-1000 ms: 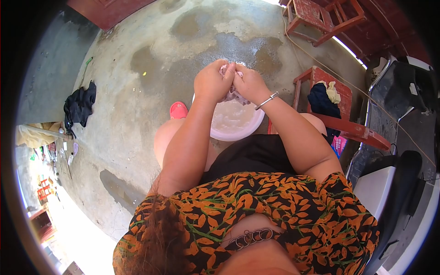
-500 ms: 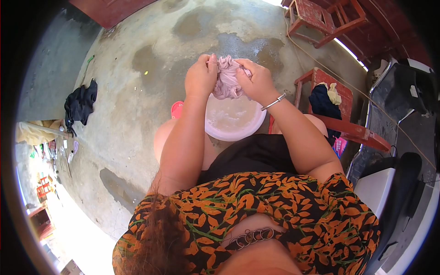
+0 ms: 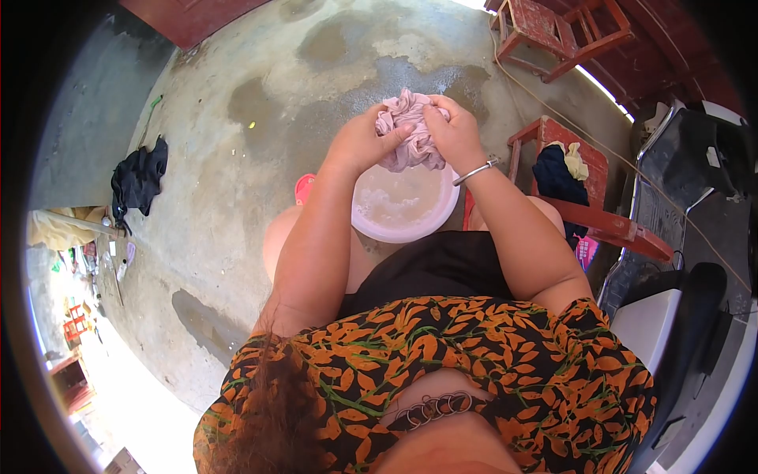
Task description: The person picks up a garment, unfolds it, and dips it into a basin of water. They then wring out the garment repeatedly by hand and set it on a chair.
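A bunched, crumpled pale pink cloth (image 3: 412,146) is held up above the far side of a white basin (image 3: 377,231). My left hand (image 3: 369,141) grips its left side, with the thumb laid across the front. On the other side my right hand (image 3: 455,136), with a silver bangle at the wrist, clasps the folds; some of its fingers are hidden behind the cloth. Cloudy, sudsy water (image 3: 395,197) fills part of the basin, which stands on the floor between my knees.
Wet patches mark the concrete floor (image 3: 213,189). Dark cloth (image 3: 140,178) lies on the left. To the right, a red wooden stool (image 3: 596,162) bears dark and cream garments (image 3: 559,172); a cable runs past it. Another red wooden seat (image 3: 541,28) stands farther back.
Both hands have drawn closer together and shifted slightly right, gathering the pink cloth into a tighter bunch. My left thumb now lies over its front. The basin stays in place.
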Tool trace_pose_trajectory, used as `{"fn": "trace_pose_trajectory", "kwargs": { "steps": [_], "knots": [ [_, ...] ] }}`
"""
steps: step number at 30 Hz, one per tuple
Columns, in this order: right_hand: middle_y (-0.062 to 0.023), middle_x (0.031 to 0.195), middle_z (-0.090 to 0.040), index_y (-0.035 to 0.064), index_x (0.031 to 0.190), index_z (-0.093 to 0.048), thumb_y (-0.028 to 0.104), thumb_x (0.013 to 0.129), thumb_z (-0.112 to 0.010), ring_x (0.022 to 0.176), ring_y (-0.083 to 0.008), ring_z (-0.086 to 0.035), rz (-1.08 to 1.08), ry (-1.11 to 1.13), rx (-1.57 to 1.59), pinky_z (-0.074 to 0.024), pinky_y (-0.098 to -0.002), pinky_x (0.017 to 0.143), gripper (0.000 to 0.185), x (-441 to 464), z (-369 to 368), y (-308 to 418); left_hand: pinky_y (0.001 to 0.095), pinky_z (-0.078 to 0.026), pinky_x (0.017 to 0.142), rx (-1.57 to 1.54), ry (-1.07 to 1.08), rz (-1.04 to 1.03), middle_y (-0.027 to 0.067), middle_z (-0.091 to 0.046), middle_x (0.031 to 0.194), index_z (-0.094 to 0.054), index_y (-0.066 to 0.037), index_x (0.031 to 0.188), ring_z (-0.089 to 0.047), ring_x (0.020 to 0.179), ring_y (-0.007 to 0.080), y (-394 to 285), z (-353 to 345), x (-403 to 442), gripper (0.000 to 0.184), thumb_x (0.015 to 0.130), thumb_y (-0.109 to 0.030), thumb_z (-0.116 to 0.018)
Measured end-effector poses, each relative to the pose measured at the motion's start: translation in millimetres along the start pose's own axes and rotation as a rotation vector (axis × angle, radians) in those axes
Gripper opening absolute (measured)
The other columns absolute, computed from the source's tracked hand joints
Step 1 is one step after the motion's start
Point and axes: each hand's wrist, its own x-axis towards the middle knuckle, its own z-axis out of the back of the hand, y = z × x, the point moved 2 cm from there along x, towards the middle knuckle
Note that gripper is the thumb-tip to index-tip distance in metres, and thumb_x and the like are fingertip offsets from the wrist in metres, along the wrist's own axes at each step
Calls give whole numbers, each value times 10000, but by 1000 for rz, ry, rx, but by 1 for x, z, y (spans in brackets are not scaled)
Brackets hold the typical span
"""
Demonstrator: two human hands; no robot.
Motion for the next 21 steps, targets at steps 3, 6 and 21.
{"fn": "trace_pose_trajectory", "kwargs": {
  "steps": [3,6,21],
  "knots": [
    [-163,901,-684,-16,1045,-638,244,857,-595,821,-207,-657,-28,41,-36,-499,-307,755,324,2,0,-4,371,-511,755,-28,60,36,195,-683,924,-583,-35,1192,-671,857,299,-10,5,-1,573,819,-465,-652],
    [-171,903,-681,-14,1052,-634,299,863,-593,825,-227,-660,-97,116,-95,-498,-313,758,369,5,0,-5,363,-514,721,14,32,25,184,-686,885,-599,-48,1175,-674,799,284,-7,2,1,531,817,-435,-660],
    [-215,1121,-629,60,1313,-463,497,710,-720,1053,-331,-619,-215,475,-236,-483,-363,892,788,5,-3,-3,416,-495,757,96,-48,-3,166,-678,944,-636,-110,1120,-639,903,343,-12,1,0,471,808,-462,-632]
  ]
}}
